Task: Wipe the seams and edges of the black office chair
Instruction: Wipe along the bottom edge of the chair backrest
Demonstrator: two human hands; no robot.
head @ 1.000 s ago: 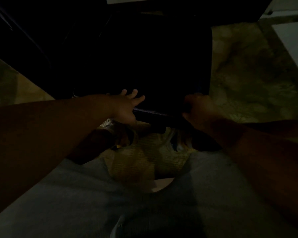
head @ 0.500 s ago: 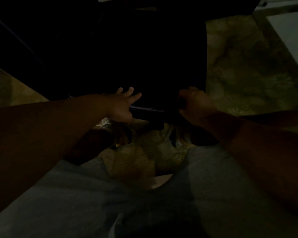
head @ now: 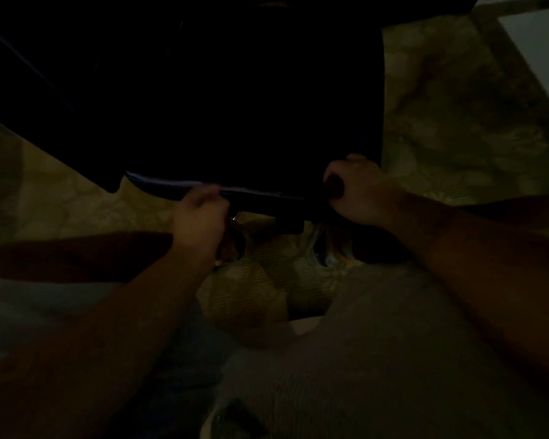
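Very dim light here, and both hands are on the near edge of the black office chair point(head: 222, 99), whose dark bulk fills everything beyond them. The left hand point(head: 200, 217) sits at the pale-lit lower rim of the chair, fingers curled over that edge and gripping it. Well apart to its right, the right hand point(head: 358, 191) is balled into a fist at the chair's near right corner, and something dark shows inside the curl of its fingers; whether that is a cloth or part of the chair, the murk will not say. Between the two hands runs the chair's dark edge strip, with a blocky dark part hanging just below it. Under and nearer than the hands lies a patterned yellowish floor point(head: 457, 122), which also spreads out to the right of the right hand. Closest to the camera, below both forearms, come the person's knees in light grey trousers point(head: 377, 343), the floor showing in the gap between them. A pale surface point(head: 539, 52) crosses far beyond the right hand
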